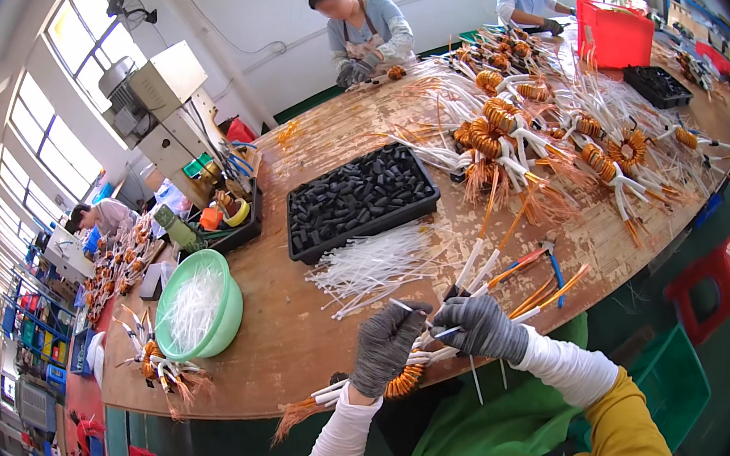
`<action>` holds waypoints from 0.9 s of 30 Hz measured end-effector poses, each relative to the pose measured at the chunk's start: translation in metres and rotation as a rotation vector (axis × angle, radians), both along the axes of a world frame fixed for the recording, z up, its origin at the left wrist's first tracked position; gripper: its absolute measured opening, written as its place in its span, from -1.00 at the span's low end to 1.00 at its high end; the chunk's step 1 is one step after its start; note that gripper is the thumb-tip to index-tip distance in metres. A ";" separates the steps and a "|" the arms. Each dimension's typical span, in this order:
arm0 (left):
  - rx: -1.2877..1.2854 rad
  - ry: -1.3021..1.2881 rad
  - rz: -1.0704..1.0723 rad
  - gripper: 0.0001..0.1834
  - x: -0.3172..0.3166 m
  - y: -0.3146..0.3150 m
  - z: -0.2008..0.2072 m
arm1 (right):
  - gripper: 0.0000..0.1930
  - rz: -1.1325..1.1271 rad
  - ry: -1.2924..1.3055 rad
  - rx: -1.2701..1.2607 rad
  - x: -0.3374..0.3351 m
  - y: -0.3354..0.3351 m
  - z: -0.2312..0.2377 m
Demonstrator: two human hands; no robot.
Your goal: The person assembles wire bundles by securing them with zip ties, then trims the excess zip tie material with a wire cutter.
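At the table's near edge my left hand [388, 343], in a dark grey glove, has its fingers closed, and a thin white strip end shows at its top. Close on its right, my right hand [484, 327] is closed around a white cable tie [447, 333], whose end points left. Beneath both hands lies a coil wound with orange-copper wire [404, 381]. Its white-sleeved leads [330, 395] stick out left, ending in frayed copper strands. More white and orange leads rise past my right hand. What sits between the fingers is partly hidden.
A black tray [309, 247] of small black blocks stands ahead, with loose white cable ties [374, 270] before it. Left is a green bowl [233, 321] of ties. Pliers [555, 275] lie right. Many coils [493, 134] are heaped at far right. Co-workers sit beyond the table.
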State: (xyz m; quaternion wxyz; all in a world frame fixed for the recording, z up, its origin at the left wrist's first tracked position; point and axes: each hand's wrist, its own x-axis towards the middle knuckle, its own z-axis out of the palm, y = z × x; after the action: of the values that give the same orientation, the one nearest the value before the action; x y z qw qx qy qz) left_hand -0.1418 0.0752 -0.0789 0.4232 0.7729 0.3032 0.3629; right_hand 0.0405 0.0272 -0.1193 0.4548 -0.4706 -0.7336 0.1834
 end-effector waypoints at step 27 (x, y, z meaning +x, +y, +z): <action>-0.643 -0.188 -0.022 -0.76 0.012 0.001 -0.032 | -0.74 -0.018 0.652 -0.830 0.029 -0.022 -0.019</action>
State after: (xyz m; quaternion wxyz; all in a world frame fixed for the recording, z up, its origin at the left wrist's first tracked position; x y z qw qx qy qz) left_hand -0.1297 0.0764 -0.1114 0.6755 0.5662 0.3532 0.3137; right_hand 0.0694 0.0054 -0.1388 0.4364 -0.5359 -0.4156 0.5914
